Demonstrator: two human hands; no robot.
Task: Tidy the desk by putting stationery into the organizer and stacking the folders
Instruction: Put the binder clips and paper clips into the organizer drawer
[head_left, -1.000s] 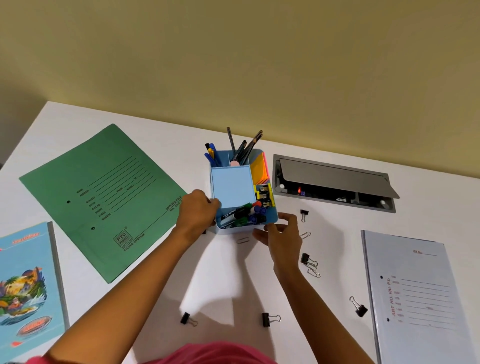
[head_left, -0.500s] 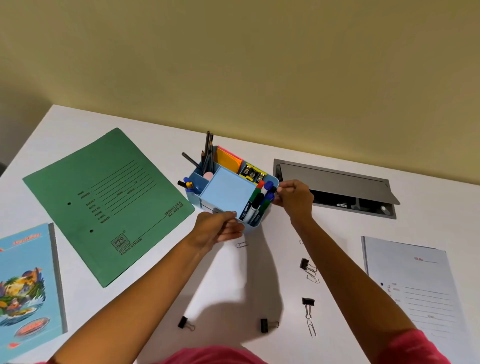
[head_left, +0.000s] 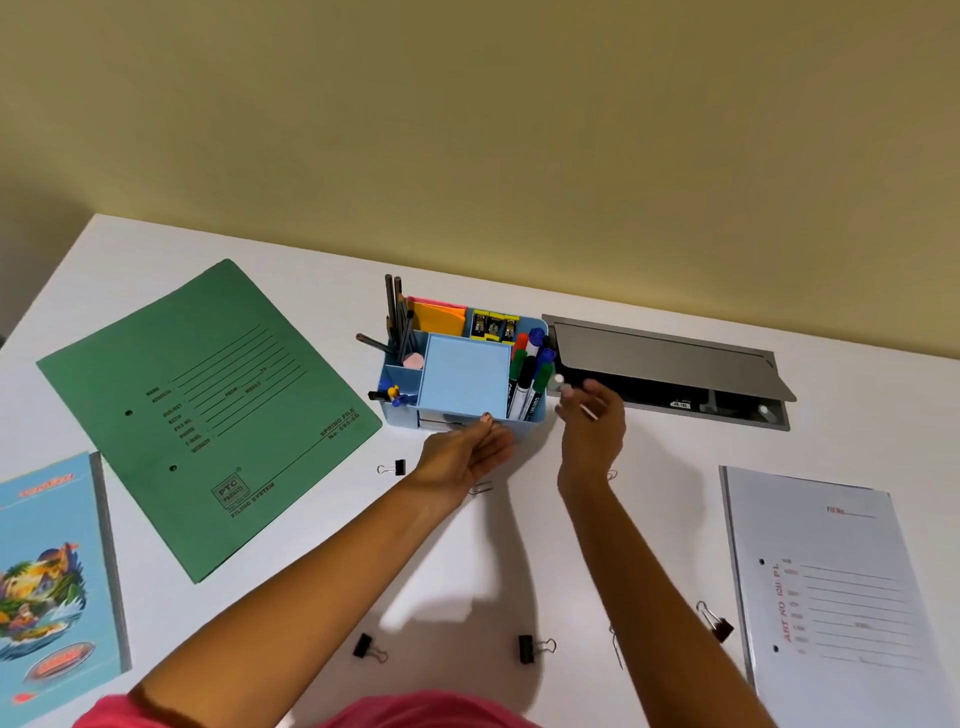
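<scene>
Mid-desk (head_left: 667, 457) | organizer (head_left: 527, 426) lengthwise left-right | left fingers (head_left: 498, 449) together, touching it | right fingers (head_left: 602, 395) spread

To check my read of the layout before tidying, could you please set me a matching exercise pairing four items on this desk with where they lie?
Things:
1. green folder
2. grey folder
3. organizer
4. notebook

Places:
A. far left edge of the desk
B. back centre
C. right side, towards the near edge
D. left of centre, between the far-left item and the centre one

Pairs: 1-D; 2-C; 3-B; 4-A
</scene>
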